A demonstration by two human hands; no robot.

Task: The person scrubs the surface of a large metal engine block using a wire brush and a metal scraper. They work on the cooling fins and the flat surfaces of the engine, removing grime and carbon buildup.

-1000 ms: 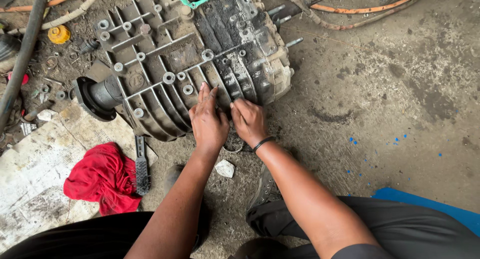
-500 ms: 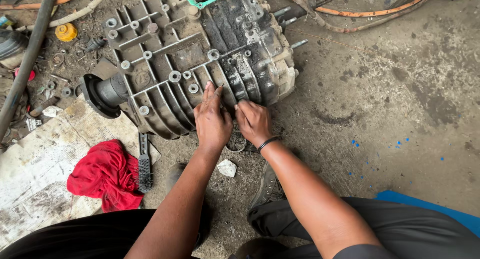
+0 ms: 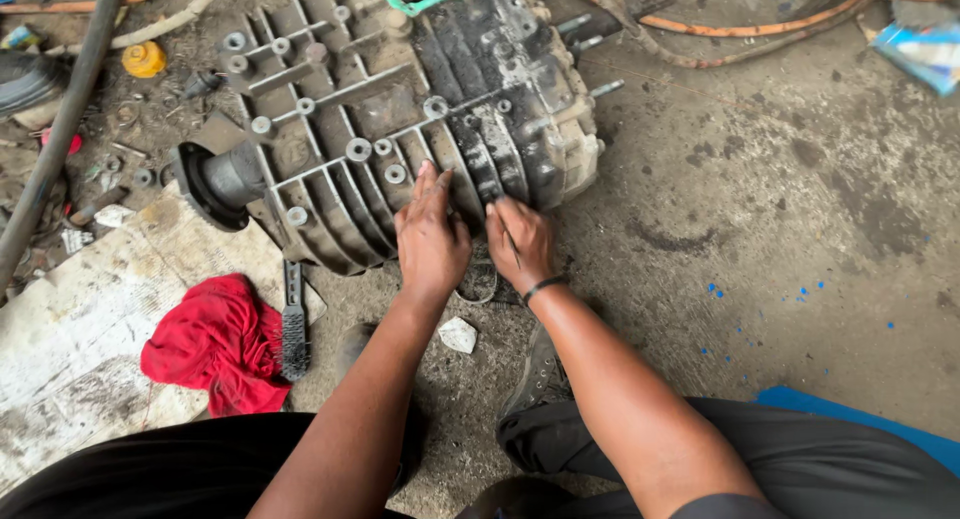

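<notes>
You are squatting on a stained, oily concrete workshop floor [image 3: 800, 209] littered with small parts and hoses. In front of you lies the big grey ribbed cast-metal gearbox housing [image 3: 400, 129], flat on the ground with its short neck pointing to your left. Your left hand [image 3: 432, 241] rests palm-down on the near edge of the casing, fingers together and flat, gripping nothing. Your right hand [image 3: 520, 241] sits just beside it on the same edge, fingers curled downward; whether it pinches something small underneath cannot be told from here.

Mind that edge: the ribs and bolt bosses look sharp and greasy, so a push that slips could drag your knuckles across the fins. Both hands are close together near the lower lip, and if the housing rocks on the uneven floor your fingertips could get caught beneath it. The threaded studs [image 3: 600, 87] sticking out on the right side are another snag point if you reach across.

The black-handled wire brush [image 3: 292, 324] and the crumpled red rag [image 3: 215, 344] lie by your left knee on pale worn cardboard [image 3: 70, 349]; shifting your foot could kick them away or make you stumble.
</notes>
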